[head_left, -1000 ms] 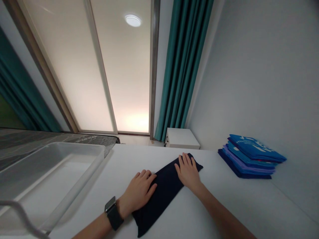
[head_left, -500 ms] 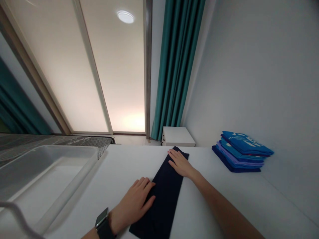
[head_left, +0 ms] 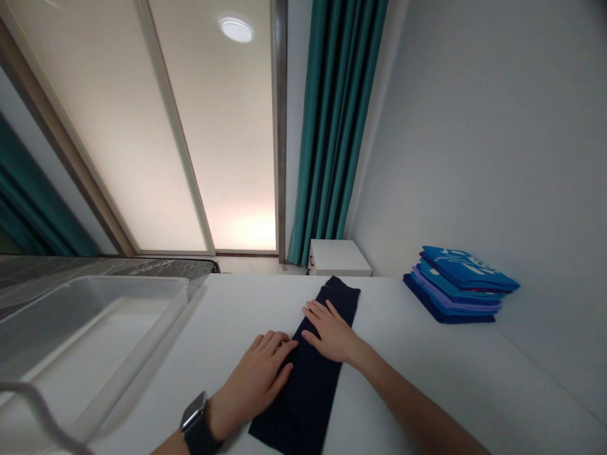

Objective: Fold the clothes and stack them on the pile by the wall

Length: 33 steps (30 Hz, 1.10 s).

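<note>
A long strip of folded dark navy cloth lies flat and slanted on the white table; its exact kind of garment cannot be made out. My right hand rests flat on its upper half, fingers spread and pointing up to the left. My left hand, with a dark watch on the wrist, touches the cloth's left edge. Its fingers are slightly bent and apart, with the thumb lying on the cloth. Neither hand grips anything.
A stack of folded blue and purple clothes sits on the table's right side by the wall. At the left stands a translucent plastic bin, with a grey curved cord or strap before it. Beyond the table is a white cabinet.
My right hand has slid down and left along the cloth, away from its far end. My left hand has barely moved.
</note>
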Available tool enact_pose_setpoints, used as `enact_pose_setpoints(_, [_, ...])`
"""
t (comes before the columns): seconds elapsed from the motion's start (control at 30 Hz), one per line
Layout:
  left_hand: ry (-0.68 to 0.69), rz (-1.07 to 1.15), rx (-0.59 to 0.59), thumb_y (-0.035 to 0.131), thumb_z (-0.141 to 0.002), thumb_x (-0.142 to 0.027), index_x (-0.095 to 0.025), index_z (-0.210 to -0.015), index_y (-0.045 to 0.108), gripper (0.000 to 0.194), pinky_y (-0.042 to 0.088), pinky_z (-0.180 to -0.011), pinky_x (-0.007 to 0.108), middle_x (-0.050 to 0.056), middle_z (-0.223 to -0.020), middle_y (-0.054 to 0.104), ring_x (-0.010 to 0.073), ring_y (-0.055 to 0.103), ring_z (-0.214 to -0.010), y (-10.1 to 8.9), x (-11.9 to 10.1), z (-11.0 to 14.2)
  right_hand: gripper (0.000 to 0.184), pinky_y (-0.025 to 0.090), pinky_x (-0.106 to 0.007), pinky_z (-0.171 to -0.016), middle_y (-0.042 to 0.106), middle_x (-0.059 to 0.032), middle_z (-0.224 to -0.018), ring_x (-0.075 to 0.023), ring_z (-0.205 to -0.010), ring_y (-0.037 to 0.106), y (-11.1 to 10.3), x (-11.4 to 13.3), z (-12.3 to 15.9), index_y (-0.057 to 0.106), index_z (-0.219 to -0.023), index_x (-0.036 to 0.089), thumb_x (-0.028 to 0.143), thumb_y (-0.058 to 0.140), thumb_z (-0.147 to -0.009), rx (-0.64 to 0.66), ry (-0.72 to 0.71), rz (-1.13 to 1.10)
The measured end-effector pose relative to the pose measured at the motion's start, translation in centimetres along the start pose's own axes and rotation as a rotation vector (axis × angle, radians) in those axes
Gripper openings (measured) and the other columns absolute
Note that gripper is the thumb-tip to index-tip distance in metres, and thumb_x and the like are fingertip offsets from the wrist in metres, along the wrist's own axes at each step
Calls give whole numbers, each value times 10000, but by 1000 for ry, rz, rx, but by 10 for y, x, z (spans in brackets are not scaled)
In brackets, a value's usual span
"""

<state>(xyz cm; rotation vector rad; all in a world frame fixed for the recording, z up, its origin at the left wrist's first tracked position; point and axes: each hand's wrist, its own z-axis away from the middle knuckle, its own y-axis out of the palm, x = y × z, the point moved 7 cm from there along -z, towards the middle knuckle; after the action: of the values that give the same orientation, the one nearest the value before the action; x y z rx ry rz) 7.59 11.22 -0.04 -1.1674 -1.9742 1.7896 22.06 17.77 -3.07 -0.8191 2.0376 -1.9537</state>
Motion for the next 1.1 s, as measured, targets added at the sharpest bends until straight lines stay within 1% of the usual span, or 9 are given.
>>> enact_pose_setpoints(0.13, [85,-13,-38,507,-908,-252,-260,-1329,449,425,400,-1007,423,76,-1283,518,248,470,-1156,-4,-26,4,615,40,-434,-1182,332,-85,-1528,-198,-1434,200,7,-2,-3,370,-1447,164,519,310,-949,-24,46,23])
enact_pose_setpoints(0.23, [149,-7,20,526,-880,-221,-242,-1240,510,360,414,-974,410,72,-1198,563,242,504,-1091,-7,-33,8,608,50,-440,-1177,345,-87,-1521,-206,-1427,218,7,-18,-8,379,-1441,153,499,308,-947,-37,127,60])
enact_pose_setpoints(0.43, [189,33,150,486,-827,-84,-262,-1126,583,361,417,-954,351,36,-1105,603,204,542,-1043,-18,-5,17,613,102,-526,-1135,373,-174,-1490,-289,-1401,263,5,-41,-3,398,-1423,81,452,266,-952,-84,409,195])
enact_pose_setpoints(0.6, [223,25,167,471,-772,-30,-277,-1104,620,440,374,-1044,363,30,-1190,590,204,536,-1126,-24,16,18,596,184,-635,-1055,470,-248,-1392,-377,-1320,361,-3,-35,5,459,-1367,46,435,303,-944,-93,467,277])
enact_pose_setpoints(0.67, [222,46,178,453,-792,-31,-274,-1078,643,421,366,-1066,356,27,-1227,593,197,530,-1167,-25,24,17,535,175,-634,-1066,482,-231,-1388,-362,-1317,372,-11,-23,4,481,-1350,74,384,308,-949,-129,381,265])
enact_pose_setpoints(0.73, [208,82,148,434,-819,-42,-266,-1068,664,406,375,-1070,339,34,-1269,586,191,523,-1199,-25,33,18,461,205,-566,-1100,489,-186,-1392,-302,-1316,386,-18,5,4,500,-1332,120,309,309,-957,-184,156,191])
enact_pose_setpoints(0.83, [182,133,86,430,-829,-52,-261,-1106,668,421,382,-1076,336,49,-1327,559,192,511,-1230,-24,43,22,375,370,-422,-1041,553,-128,-1291,-222,-1202,475,-21,57,14,536,-1271,172,206,368,-938,-220,-185,-2])
enact_pose_setpoints(0.97, [160,122,101,451,-808,-43,-277,-1149,648,458,329,-1121,370,36,-1381,524,197,472,-1280,-20,49,28,278,444,-408,-937,578,-91,-1111,-224,-1055,512,-10,101,31,594,-1119,207,148,486,-870,-181,-329,-107])
enact_pose_setpoints(1.1, [129,95,148,437,-833,-53,-276,-1177,617,448,263,-1159,398,29,-1410,505,195,446,-1312,-19,51,28,211,404,-447,-994,540,-86,-1123,-245,-1163,451,-5,111,35,593,-1007,215,110,511,-845,-193,-335,-142])
